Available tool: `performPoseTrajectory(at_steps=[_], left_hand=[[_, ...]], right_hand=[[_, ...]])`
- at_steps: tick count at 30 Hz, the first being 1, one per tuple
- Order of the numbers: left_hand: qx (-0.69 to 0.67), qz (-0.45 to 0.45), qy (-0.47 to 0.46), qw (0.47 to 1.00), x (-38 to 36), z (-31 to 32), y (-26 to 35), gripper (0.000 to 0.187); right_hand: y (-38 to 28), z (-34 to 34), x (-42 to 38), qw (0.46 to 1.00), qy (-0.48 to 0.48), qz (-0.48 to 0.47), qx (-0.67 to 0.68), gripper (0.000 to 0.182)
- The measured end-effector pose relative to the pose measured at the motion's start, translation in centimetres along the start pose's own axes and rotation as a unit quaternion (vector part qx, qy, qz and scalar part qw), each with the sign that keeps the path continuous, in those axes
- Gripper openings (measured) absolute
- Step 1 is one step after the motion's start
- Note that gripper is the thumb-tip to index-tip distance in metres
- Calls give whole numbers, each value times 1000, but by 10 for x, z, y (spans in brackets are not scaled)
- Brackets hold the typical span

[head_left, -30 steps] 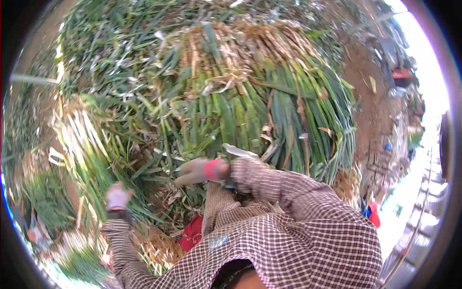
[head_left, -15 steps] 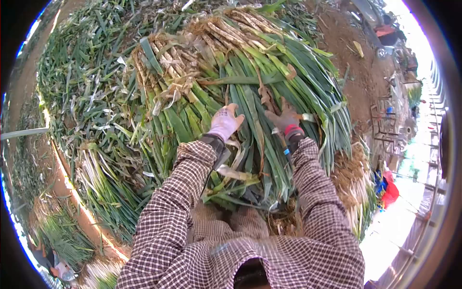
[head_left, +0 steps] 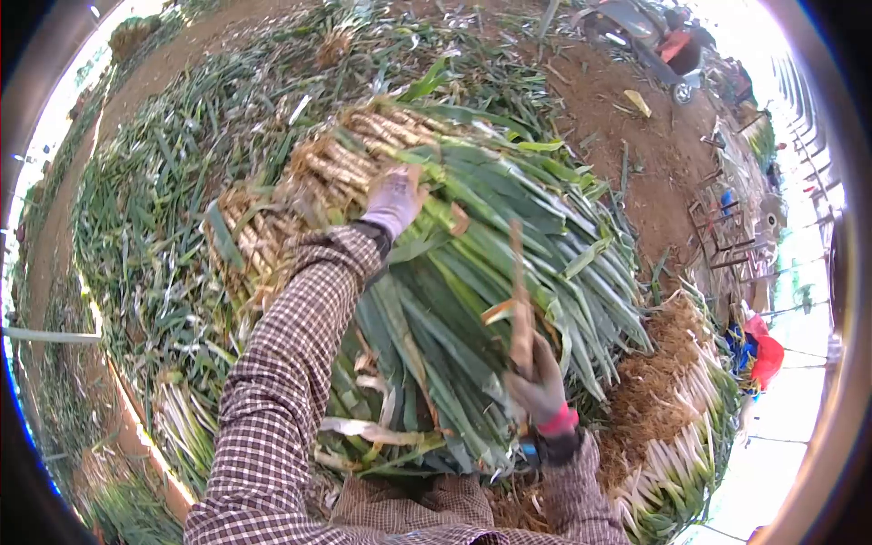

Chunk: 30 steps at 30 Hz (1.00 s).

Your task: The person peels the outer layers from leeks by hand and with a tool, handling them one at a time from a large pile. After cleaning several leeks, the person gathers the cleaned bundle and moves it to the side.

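Note:
A large heap of long green onions (head_left: 436, 300) lies before me, roots toward the upper left and dark leaves fanning right and down. My left hand (head_left: 397, 197), in a pale glove, reaches across to the upper part of the heap, its fingers curled on the stalks near their pale ends. At the lower right edge, my right hand (head_left: 542, 386), in a grey glove with a red cuff, is closed around a withered brown leaf (head_left: 520, 304) that points upward. A small blue piece (head_left: 529, 448) shows just below this hand; the rest of it is hidden.
Loose leaf scraps (head_left: 173, 209) cover the ground at left. Rooted, white-stemmed onions (head_left: 677, 445) lie at lower right, with another bundle (head_left: 186, 413) at lower left. A wheelbarrow (head_left: 658, 45) stands on bare soil at upper right, beyond a metal frame (head_left: 722, 232).
My left hand has moved up and left to the stalks. My right hand has drawn down toward me, now with the brown leaf upright in it. The view has shifted.

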<state>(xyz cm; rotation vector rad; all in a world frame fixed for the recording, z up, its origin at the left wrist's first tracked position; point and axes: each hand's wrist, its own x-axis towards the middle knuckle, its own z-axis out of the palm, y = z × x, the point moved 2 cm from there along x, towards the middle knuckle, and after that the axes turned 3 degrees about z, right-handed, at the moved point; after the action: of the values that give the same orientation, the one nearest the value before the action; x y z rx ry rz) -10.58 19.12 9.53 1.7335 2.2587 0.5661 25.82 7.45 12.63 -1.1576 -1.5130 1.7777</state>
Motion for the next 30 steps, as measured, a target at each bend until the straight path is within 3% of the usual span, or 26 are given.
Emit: performPoseTrajectory(at_steps=[3,4,6,8,9,11,14,16,18,19,22,23,24,25,27,28,29,30], left_hand=[[60,89,-52,993,85,9,44,47],[95,194,44,975,106,23,51,52],[89,135,-22,987,141,41,76,57],[66,117,-97,986,165,83,66,64],[25,57,-107,992,177,127,46,69],[21,51,-148,987,184,131,51,71],[62,64,-265,960,199,116,55,77],[93,102,-219,966,217,134,45,77],[76,-30,-225,971,223,137,39,75],[85,5,-207,975,198,122,56,73],[169,-2,-216,962,206,140,32,65],[211,109,-213,948,211,152,9,66],[166,77,-207,961,165,110,52,63],[161,124,-162,966,185,150,-1,58],[203,143,-122,961,118,107,37,48],[167,151,-60,973,92,105,35,44],[130,117,-51,983,57,78,56,41],[69,156,28,985,33,69,59,35]], right_hand=[[25,-47,-45,990,113,47,69,64],[29,-54,-63,982,144,67,104,63],[37,-63,-104,973,184,123,62,64],[61,-70,-154,970,191,142,-52,47],[50,-65,-167,970,187,156,-25,49],[49,-64,-193,971,162,163,66,64],[69,-67,-210,945,227,208,111,64],[79,-70,-217,931,261,221,129,64],[86,-74,-226,922,282,225,142,64],[89,-74,-230,918,290,225,149,64],[86,-77,-239,910,309,218,172,63],[83,-78,-241,906,314,218,180,63],[79,-79,-241,903,318,217,191,63],[73,-82,-244,905,315,211,193,63],[57,-95,-245,937,272,162,149,61],[47,-104,-243,955,245,123,112,61],[22,-99,-221,929,322,120,139,51],[-6,-95,-190,895,399,115,165,43]])
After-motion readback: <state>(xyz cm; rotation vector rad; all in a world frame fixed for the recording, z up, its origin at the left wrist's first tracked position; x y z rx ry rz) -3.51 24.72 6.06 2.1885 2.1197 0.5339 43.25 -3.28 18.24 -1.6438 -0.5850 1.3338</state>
